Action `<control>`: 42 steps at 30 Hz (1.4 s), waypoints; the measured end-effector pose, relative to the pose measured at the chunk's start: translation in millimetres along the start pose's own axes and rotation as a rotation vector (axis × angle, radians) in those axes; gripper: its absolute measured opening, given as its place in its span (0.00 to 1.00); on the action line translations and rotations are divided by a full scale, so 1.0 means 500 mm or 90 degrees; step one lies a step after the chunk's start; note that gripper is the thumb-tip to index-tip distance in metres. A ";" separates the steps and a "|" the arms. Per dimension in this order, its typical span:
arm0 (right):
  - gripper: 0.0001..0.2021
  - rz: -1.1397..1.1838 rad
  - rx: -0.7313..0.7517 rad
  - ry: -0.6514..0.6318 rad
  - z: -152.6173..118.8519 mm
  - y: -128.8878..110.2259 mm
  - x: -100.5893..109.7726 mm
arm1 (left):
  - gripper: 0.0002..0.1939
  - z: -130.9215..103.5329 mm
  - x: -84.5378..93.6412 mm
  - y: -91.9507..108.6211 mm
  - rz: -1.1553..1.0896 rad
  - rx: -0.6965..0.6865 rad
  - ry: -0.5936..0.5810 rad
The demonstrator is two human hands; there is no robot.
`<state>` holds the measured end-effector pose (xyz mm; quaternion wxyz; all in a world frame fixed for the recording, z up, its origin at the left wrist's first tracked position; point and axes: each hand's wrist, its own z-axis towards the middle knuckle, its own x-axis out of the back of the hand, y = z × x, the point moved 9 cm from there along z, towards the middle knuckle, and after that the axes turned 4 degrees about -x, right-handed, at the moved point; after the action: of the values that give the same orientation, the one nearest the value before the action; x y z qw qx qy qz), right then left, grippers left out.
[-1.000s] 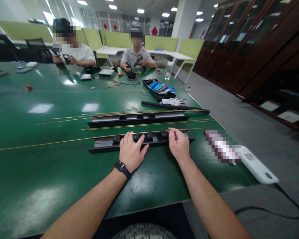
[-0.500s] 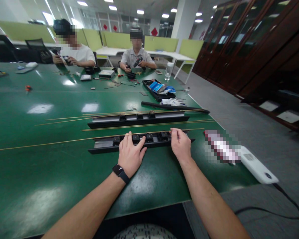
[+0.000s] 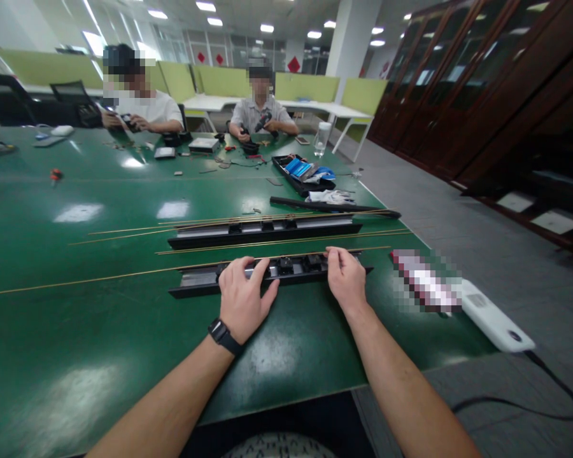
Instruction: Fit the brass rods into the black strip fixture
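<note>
Glossy green table (image 3: pixel 138 343), black silver-lined channel (image 3: pixel 198 291) under half-open left hand (image 3: pixel 242 298), slender golden rod (image 3: pixel 100 279) in pinched right hand (image 3: pixel 346 277)

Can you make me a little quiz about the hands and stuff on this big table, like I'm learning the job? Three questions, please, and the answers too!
1. True or false: the near person's left hand has a black wristwatch on its wrist.
2. Which of this person's hands is nearer the white oblong device with a black cord?
A) the left hand
B) the right hand
C) both equally
3. How many long black channels with silvery insides lie on the glossy green tabletop?

Key: 1. True. 2. B. 3. Two.
</note>
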<state>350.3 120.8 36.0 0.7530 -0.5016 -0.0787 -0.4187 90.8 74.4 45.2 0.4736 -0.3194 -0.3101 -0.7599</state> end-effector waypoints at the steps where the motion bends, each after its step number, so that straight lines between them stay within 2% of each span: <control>1: 0.20 -0.004 0.001 0.000 0.000 0.000 0.000 | 0.25 0.005 0.001 -0.005 0.001 -0.003 0.012; 4: 0.21 -0.014 0.000 0.003 0.000 0.002 -0.001 | 0.29 0.016 -0.009 -0.023 0.024 0.000 0.013; 9: 0.21 -0.027 -0.011 0.013 0.002 0.006 0.002 | 0.26 0.023 -0.033 -0.036 0.013 -0.007 -0.024; 23: 0.15 -0.047 -0.013 0.061 0.001 0.011 0.017 | 0.26 0.021 -0.023 -0.023 0.012 -0.009 -0.053; 33: 0.16 -0.051 -0.027 0.074 -0.002 0.017 0.022 | 0.31 0.011 -0.024 -0.012 -0.003 -0.021 -0.066; 42: 0.17 -0.046 0.000 0.065 -0.010 0.012 0.022 | 0.33 0.005 -0.035 -0.009 0.027 -0.028 -0.058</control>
<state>360.3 111.6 35.5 0.7405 -0.4765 -0.0581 -0.4703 93.3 87.2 32.5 0.4679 -0.3704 -0.3075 -0.7412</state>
